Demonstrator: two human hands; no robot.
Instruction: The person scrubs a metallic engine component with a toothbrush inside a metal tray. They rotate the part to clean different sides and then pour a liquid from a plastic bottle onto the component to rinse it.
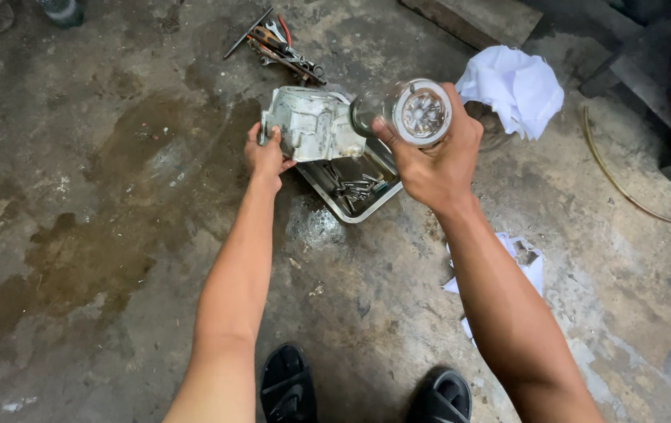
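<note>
Scene: A stained, damp concrete floor [100,235] is seen from above, with two bare arms stretched out over it and two black sandals [288,388] at the bottom edge.
Left hand: The left hand [266,155] is closed on the near corner of a pale grey metal casing [312,121], fingers curled over its edge.
Casing: The casing is held tilted over the far end of a shallow metal tray [351,211] that rests on the floor.
Right hand: The right hand [437,160] is clamped around a round metal part [418,111], raised above the tray, its circular end face turned up to the camera.
Part: The round part lies just beside the casing's right end; whether the two are touching cannot be told.
Tray: Small bolts and metal pieces [355,188] are seen lying inside it.
Cloth: A crumpled white cloth [516,86] lies just past the right hand.
Paper: Torn white paper [527,266] is partly hidden beneath the right forearm.
Tools: A cluster of hand tools [281,47] is laid on the floor beyond the casing.
Hose: A thin yellowish hose [618,184] curves across the floor at right.
</note>
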